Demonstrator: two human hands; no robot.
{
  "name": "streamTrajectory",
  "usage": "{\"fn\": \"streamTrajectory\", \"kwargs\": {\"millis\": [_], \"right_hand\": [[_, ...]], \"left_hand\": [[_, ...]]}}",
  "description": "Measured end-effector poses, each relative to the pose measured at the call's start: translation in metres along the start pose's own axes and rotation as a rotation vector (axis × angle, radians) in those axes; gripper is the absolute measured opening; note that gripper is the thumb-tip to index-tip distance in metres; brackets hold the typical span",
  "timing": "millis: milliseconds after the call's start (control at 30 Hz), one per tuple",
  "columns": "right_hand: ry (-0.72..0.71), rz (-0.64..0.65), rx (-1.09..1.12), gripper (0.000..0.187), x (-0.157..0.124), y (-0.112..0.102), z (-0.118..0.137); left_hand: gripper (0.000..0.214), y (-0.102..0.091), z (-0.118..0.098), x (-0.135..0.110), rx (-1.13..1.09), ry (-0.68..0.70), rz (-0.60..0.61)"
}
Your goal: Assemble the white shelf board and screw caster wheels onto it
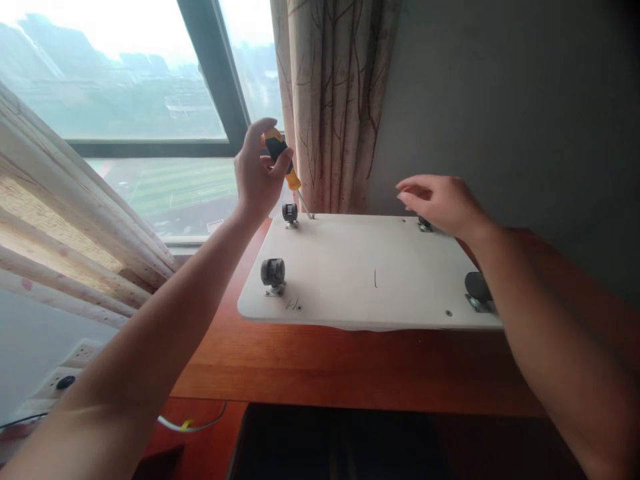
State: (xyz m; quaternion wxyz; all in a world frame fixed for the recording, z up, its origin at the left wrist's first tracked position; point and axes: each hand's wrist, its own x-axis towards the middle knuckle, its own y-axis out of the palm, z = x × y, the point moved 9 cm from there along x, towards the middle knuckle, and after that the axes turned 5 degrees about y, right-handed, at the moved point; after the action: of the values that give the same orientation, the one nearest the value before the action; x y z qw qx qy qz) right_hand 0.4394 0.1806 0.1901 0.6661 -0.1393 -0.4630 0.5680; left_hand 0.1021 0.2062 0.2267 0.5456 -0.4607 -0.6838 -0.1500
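Note:
My left hand (pixel 260 167) is wrapped round the yellow and black handle of a screwdriver (pixel 278 149). The shaft slants down to the right, its tip at a screw (pixel 312 216) on the far left edge of a white board (pixel 340 267). Over the far right part of the board hovers my right hand (pixel 437 200), thumb and fingertips drawn together; anything between them is too small to make out. Dark casters stand wheels-up near the board's corners: far left (pixel 289 213), near left (pixel 273 275), near right (pixel 477 288), and far right (pixel 425 225), partly behind my right hand.
The board lies on a reddish-brown wooden table (pixel 320 367). A window (pixel 150 80) and patterned curtains (pixel 335 100) stand behind, with a grey wall (pixel 500 100) at right. Wall sockets (pixel 65 380) and a pale cable (pixel 175 425) are at lower left.

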Motion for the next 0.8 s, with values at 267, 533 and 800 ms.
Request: {"fn": "streamTrajectory", "kwargs": {"millis": [267, 533, 800], "right_hand": [[0.498, -0.350, 0.295, 0.021, -0.133, -0.075, -0.178], [0.702, -0.563, 0.639, 0.029, -0.210, -0.038, -0.237], [0.765, -0.604, 0.841, 0.038, -0.215, -0.009, -0.222]], "left_hand": [[0.056, 0.027, 0.020, 0.014, 0.129, -0.065, 0.082], [0.056, 0.035, 0.021, 0.017, 0.278, -0.085, 0.198], [0.050, 0.030, 0.016, 0.014, 0.298, -0.177, 0.159]]}}
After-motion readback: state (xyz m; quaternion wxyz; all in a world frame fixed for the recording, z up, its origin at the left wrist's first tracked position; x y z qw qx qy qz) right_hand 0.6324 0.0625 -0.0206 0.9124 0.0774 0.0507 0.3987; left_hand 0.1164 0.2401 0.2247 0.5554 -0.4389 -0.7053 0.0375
